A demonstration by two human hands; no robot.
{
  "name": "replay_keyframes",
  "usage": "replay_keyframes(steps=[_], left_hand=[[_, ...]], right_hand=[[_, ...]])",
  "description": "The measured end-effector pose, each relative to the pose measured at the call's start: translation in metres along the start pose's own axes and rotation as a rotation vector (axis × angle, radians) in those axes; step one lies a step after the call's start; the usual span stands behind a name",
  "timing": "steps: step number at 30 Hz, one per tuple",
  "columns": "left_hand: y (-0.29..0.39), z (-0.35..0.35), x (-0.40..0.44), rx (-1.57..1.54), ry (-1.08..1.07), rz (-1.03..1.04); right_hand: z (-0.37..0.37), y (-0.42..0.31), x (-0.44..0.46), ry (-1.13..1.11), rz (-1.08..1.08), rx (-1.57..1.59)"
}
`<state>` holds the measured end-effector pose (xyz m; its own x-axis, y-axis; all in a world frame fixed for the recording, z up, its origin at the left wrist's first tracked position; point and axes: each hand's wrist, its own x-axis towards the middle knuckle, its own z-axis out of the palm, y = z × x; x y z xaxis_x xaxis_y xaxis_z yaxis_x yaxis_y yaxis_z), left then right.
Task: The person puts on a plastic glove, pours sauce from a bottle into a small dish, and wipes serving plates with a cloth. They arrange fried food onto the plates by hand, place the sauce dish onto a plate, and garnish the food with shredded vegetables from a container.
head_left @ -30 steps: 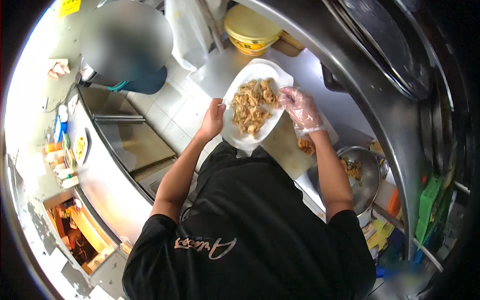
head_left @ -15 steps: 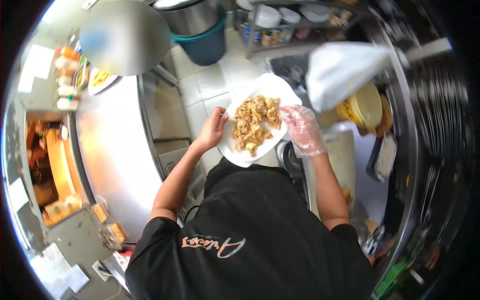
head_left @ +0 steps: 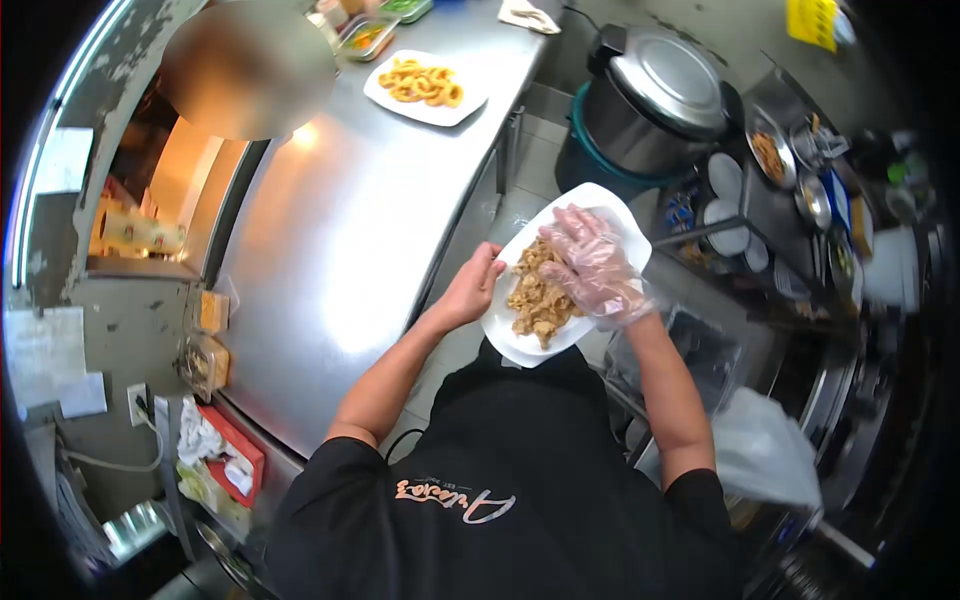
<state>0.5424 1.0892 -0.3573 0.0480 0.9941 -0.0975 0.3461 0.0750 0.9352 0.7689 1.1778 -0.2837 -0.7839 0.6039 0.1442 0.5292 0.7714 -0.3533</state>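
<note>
A white plate [head_left: 626, 228] is held in front of my black shirt, slightly tilted. My left hand [head_left: 470, 288] is bare and closed on the plate's left rim. Pieces of battered, fried-looking food [head_left: 538, 308] lie in the middle of the plate. Over them rests my right hand [head_left: 592, 262] in a clear plastic glove, its fingers spread and lying on the food's upper part. Some of the food is hidden beneath that glove.
To the left runs a steel counter [head_left: 330, 270]. On its far end stand a plate of fried rings [head_left: 422, 84] and a food container [head_left: 367, 38]. A large lidded cooker [head_left: 668, 85] stands ahead, with dish shelves [head_left: 735, 240] to its right. A person is at upper left.
My body has turned left toward the steel counter, carrying the plate along. My right hand has left the plate's right rim and now lies over the food.
</note>
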Motion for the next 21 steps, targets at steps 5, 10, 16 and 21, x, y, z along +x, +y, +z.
replay_keyframes(steps=[5,10,16,21], left_hand=[[-0.006,-0.035,0.003,0.081,0.337,-0.104],[-0.018,-0.060,-0.003,0.096,0.654,-0.308],[-0.072,-0.077,0.000,0.051,0.987,-0.412],[-0.120,-0.098,0.031,0.065,1.209,-0.433]], right_hand=[[0.019,0.022,0.092,-0.075,-0.350,0.164],[0.031,0.018,0.192,-0.041,-0.585,0.320],[0.018,0.040,0.281,0.033,-0.414,0.418],[0.033,0.106,0.329,-0.049,-0.251,0.246]])
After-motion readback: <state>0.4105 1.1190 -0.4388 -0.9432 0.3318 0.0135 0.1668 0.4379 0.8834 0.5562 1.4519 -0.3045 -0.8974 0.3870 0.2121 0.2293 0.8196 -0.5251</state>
